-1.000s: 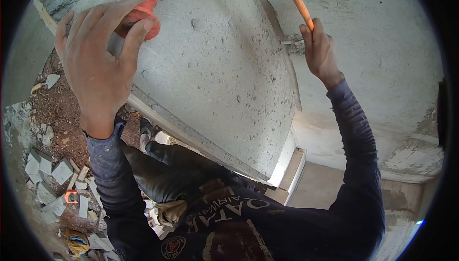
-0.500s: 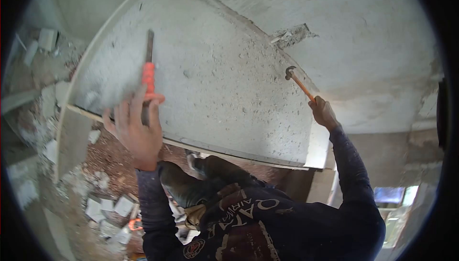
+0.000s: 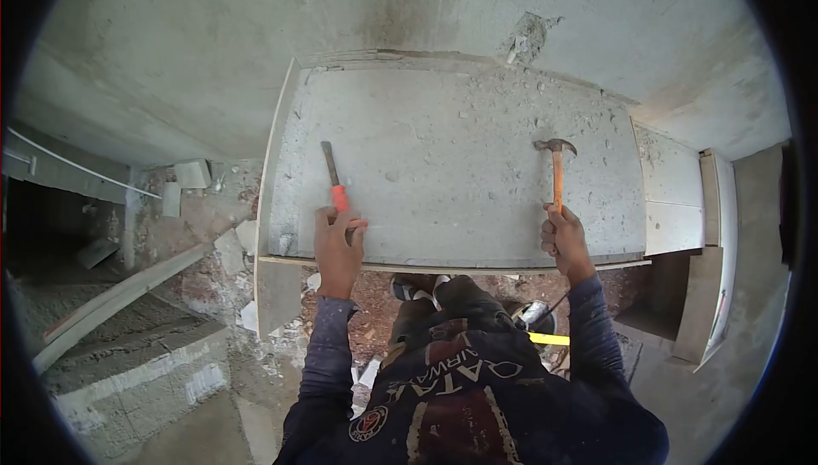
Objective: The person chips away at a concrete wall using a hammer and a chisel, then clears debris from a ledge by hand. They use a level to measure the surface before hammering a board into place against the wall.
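Observation:
A chisel [image 3: 331, 163] with a red grip and hand guard points away from me over the left part of the grey slab [image 3: 426, 158]. Around the guard end of its grip, my left hand [image 3: 338, 248] has its fingers curled. To the right, my right hand [image 3: 566, 239] is wrapped round the orange handle of a claw hammer [image 3: 557, 167], whose dark head is over the slab's right part. Small crumbs and grit are scattered across the slab.
Behind the slab, the plastered wall [image 3: 341, 5] has a broken hole [image 3: 529, 37]. Boards edge the slab, including a front strip [image 3: 477, 270]. Rubble and broken pieces [image 3: 194, 174] lie left. At right is a white-topped ledge [image 3: 671, 184]. A yellow object [image 3: 549, 339] is below, beside my legs.
My left hand's fingers have gone from spread beside the chisel to curled around its grip. My view has swung round and levelled over the slab. The hammer stays in my right hand.

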Available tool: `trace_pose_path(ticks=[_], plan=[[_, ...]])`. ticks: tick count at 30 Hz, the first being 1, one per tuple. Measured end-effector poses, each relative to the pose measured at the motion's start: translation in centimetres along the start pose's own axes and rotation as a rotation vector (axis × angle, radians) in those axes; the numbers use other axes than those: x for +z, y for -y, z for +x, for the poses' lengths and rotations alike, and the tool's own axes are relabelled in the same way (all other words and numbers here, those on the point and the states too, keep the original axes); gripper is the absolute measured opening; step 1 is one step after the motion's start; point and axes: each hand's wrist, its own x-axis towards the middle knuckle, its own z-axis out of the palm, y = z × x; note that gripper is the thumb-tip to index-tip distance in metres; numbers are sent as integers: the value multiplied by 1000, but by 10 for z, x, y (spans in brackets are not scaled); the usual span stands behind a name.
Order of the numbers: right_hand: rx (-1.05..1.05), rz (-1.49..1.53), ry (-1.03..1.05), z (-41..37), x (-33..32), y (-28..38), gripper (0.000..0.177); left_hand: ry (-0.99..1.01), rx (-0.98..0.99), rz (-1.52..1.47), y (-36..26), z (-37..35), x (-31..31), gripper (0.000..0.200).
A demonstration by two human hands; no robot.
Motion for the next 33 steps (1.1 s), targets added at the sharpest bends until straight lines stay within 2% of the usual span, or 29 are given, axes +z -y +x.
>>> trace_pose_path(ticks=[2, 3, 5, 8, 12, 14, 15, 17, 18, 20, 22, 24, 26, 27, 29, 33], plan=[[1, 94, -33, 7, 3, -10, 21, 112, -50, -58, -1, 1, 1, 19], [5, 103, -21, 9, 4, -13, 21, 109, -50, -42, -5, 0, 1, 19], [43, 265, -7, 16, 7, -18, 23, 103, -74, -206, -15, 0, 5, 11], [4, 266, -55, 19, 16, -22, 26, 132, -37, -249, -40, -4, 12, 9], [-29, 344, -73, 13, 24, -19, 28, 214, 48, -347, -47, -12, 33, 9], [-81, 288, -153, 2, 34, -17, 30, 375, 126, -360, -46, -8, 34, 11], [-85, 295, -165, -3, 41, -18, 30, 384, 137, -364, -44, -2, 32, 11], [-175, 278, -202, -17, 55, -24, 30, 416, 296, -307, -37, 8, 21, 28], [-150, 264, -211, -25, 65, -29, 30, 435, 273, -313, -32, 12, 10, 28], [-236, 262, -260, -36, 87, -38, 30, 297, 371, -237, -17, 28, -7, 37], [-209, 235, -260, -52, 108, -52, 30, 255, 303, -87, 27, 32, -17, 42], [-240, 322, -269, -64, 129, -58, 30, 348, 164, 79, 59, 45, -48, 40], [-200, 300, -350, -81, 150, -63, 31, 353, 218, 273, 99, 48, -70, 42], [-184, 300, -351, -87, 156, -66, 31, 373, 227, 255, 110, 50, -75, 42], [-183, 290, -326, -93, 160, -71, 32, 655, 222, 330, 123, 56, -83, 37], [-188, 349, -298, -95, 165, -68, 31, 607, 327, 170, 144, 60, -90, 31]])
